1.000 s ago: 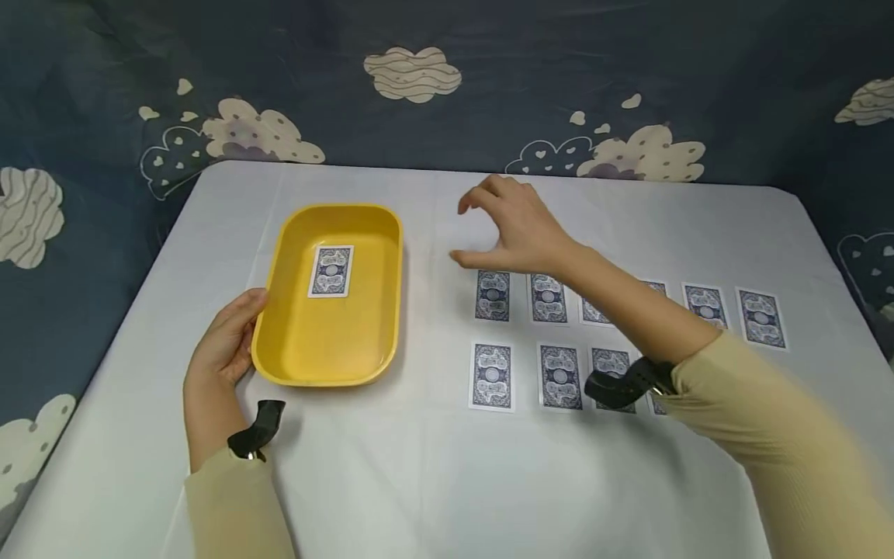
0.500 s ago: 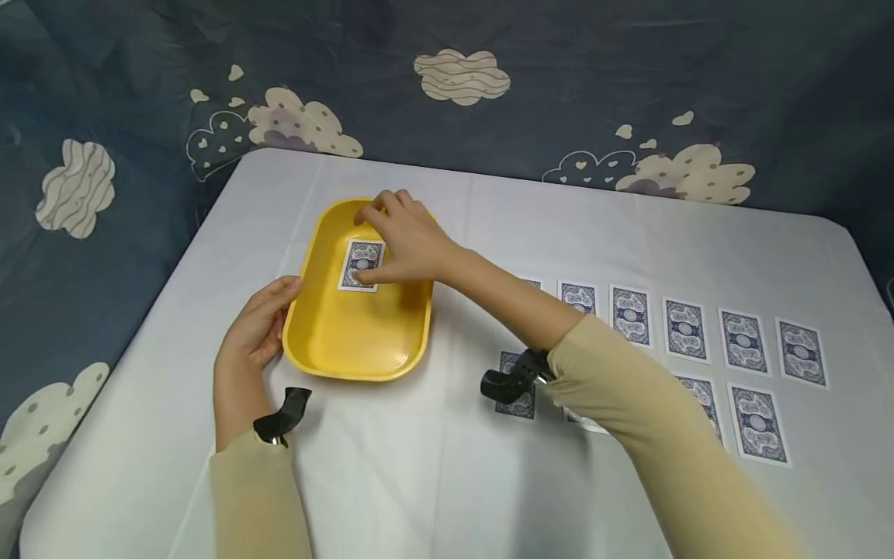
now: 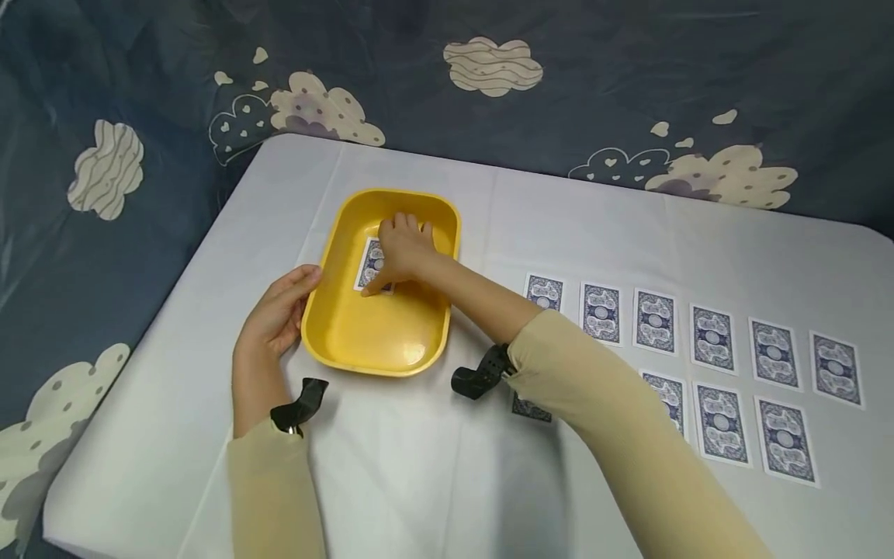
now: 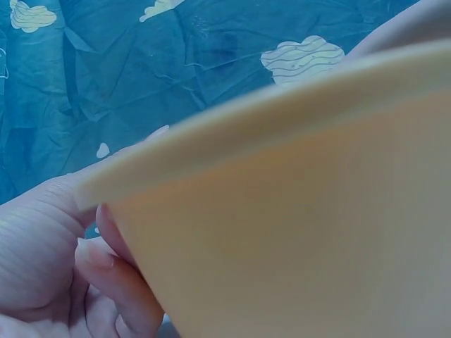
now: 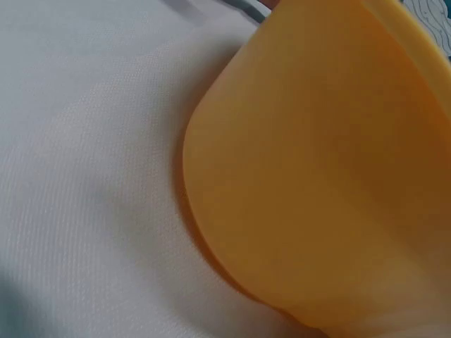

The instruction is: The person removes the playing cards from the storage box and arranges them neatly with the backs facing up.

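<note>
My left hand [image 3: 279, 310] grips the left rim of a yellow tray [image 3: 349, 357], thumb at the rim and fingers against the outer wall, as the left wrist view shows. Inside the tray a playing card [image 3: 370, 260] lies with its blue patterned back up. My right hand [image 3: 407, 252] reaches in over the tray's right rim and partly covers this card. The thumb touches near the card's lower edge, and the other fingers stand spread beyond its upper right. In the right wrist view the tray's outer wall [image 5: 303, 176] hides the fingers.
Several more cards lie face down in two rows at the right, a far row [image 3: 655, 320] and a near row [image 3: 722, 423]. My right forearm hides part of both rows. A white cloth [image 3: 391, 458] covers the table, and a dark cloud-print curtain [image 3: 412, 85] hangs behind.
My right hand has moved left from above the far row into the tray and down onto the card there. My left hand keeps its grip on the rim. The head view has shifted.
</note>
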Demonstrator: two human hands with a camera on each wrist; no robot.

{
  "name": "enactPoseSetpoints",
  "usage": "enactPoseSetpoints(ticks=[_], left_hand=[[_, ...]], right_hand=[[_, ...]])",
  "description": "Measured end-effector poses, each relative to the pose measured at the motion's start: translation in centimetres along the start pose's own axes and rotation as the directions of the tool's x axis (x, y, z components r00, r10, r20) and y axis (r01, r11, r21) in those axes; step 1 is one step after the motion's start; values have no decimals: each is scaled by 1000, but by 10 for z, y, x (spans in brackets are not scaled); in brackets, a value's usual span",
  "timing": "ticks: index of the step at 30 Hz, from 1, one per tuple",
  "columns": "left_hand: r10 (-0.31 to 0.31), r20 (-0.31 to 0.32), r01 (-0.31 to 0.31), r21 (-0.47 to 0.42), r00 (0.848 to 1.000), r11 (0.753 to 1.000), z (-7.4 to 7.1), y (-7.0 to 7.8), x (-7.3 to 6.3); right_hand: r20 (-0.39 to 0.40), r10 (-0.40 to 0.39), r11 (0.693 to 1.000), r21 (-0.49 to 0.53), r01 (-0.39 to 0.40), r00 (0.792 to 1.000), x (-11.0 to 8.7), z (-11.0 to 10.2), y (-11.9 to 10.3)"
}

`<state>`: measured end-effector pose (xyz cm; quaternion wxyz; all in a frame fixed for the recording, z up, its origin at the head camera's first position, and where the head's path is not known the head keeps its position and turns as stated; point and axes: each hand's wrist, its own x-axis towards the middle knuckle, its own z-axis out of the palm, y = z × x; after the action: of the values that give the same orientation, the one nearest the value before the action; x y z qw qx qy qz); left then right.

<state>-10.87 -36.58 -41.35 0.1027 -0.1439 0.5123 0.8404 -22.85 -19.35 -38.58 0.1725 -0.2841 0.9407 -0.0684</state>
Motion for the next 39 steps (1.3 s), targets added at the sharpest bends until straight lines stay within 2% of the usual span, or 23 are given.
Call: enactPoseSetpoints(ticks=[8,18,27,39], left_hand=[[1,0,-1,-15,1000,1000,4,2,-1],[-2,-21,2,-14,1000,1000,4,2,-1],[-6,-6,6,-24,1000,1000,4,1,-1],[11,-4,-11,-9,1000,1000,4,-1,0]], right_hand=[[10,-55,998,-28,56,998,-6,-2,2],[14,-58,998,-15,58,998,-10,-1,2],[22,-79,997,-9,79,997,-14,0,3],[99,-86,996,-27,89,991,-23,-1,-3]])
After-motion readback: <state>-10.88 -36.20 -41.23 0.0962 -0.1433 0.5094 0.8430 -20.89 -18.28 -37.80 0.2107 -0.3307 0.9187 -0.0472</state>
